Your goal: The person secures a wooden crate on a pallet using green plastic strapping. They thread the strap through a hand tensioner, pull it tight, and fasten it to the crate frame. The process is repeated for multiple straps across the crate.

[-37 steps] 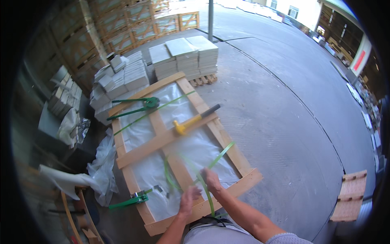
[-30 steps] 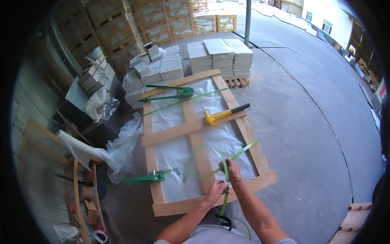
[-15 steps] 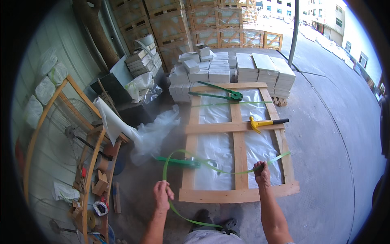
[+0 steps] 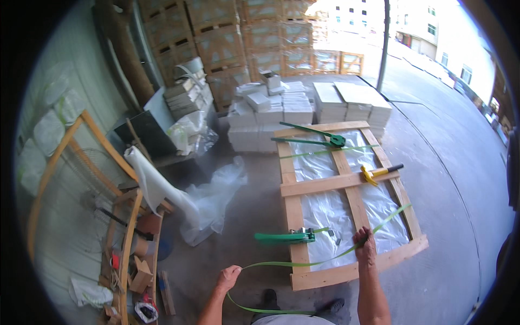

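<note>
A green plastic strap [image 4: 292, 264] runs in a slack curve between my hands, and more of it loops down past my feet. My left hand [image 4: 229, 276], left of the wooden crate [image 4: 325, 276], is closed on the strap. Over the crate's near part, my right hand [image 4: 364, 242] is closed on it too; from there the strap goes on to the crate's right edge. A green-handled strapping tool [image 4: 295, 236] lies across the crate's left board. On the far end rests a green long-handled tool [image 4: 336, 141], beside a second strap [image 4: 325, 153]. A yellow claw hammer [image 4: 379, 174] lies on the middle board.
Stacks of white slabs [image 4: 260, 116] stand behind the crate, with tall wooden crates [image 4: 219, 49] farther back. Clear plastic sheeting [image 4: 208, 203] lies on the floor at left. A wooden rack [image 4: 130, 227] with loose items and a fan stands by the wall.
My view has shifted, so the crate appears farther right. My left hand has moved lower, and the raised strap loop has flattened into a low curve. Both hands keep hold of the strap.
</note>
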`<state>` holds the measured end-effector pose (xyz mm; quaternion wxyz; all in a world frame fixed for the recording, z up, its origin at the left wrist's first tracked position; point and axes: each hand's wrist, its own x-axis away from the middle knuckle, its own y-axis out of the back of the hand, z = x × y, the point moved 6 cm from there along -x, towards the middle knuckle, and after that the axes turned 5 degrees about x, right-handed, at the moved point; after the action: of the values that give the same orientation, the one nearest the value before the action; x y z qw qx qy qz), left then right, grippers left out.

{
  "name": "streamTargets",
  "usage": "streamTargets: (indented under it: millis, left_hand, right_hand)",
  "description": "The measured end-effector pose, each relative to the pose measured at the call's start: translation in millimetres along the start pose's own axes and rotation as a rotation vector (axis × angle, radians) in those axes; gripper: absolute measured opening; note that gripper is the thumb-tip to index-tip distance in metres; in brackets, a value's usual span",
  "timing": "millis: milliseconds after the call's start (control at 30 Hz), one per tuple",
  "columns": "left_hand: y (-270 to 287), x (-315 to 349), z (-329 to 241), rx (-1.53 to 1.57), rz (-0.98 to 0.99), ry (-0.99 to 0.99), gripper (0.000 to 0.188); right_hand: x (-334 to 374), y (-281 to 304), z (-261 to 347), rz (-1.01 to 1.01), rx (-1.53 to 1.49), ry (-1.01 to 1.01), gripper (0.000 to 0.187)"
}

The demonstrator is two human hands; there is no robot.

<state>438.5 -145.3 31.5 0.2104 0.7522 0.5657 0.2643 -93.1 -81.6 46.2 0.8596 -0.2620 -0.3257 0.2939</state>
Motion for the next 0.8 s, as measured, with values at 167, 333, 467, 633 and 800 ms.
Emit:
streamTargets:
  millis: [167,333,467,633,800]
  left_hand:
    - [-22,-32,60,0.101,0.320,0.032,0.027]
    - [-61,-41,89,0.144,0.516,0.084,0.027]
    - [-87,-38,57,-0.306,0.523,-0.093,0.041]
    - [-78,-44,-41,-0.273,0.415,-0.369,0.033]
    - [-81,-89,-114,0.264,0.438,-0.165,0.025]
  right_hand:
    - [42,-26,-37,-0.076,0.003,0.037,0.019]
    - [88,-52,-73,0.089,0.117,0.171,0.036]
    - [101,-66,-94,0.077,0.202,0.108,0.038]
    - [99,-75,-115,0.073,0.226,0.043,0.040]
    - [111,-88,-162,0.120,0.253,-0.026,0.040]
